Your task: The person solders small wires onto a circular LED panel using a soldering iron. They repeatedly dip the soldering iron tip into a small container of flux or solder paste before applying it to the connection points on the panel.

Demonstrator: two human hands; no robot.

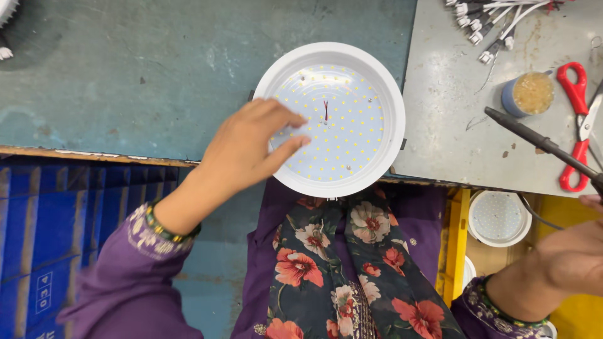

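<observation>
The left hand (251, 147) lies spread and loose on the near-left part of the round LED downlight panel (330, 119), fingertips flat on its face, gripping nothing. The panel has a white rim and a pale disc dotted with small yellow LEDs, with a short red wire at its centre. It sits at the near edge of the green workbench (125, 69). Right of the panel, the right hand (575, 257) grasps a black soldering iron (540, 143). Beyond it lie red-handled scissors (575, 125) and a small pot of flux (529, 94).
</observation>
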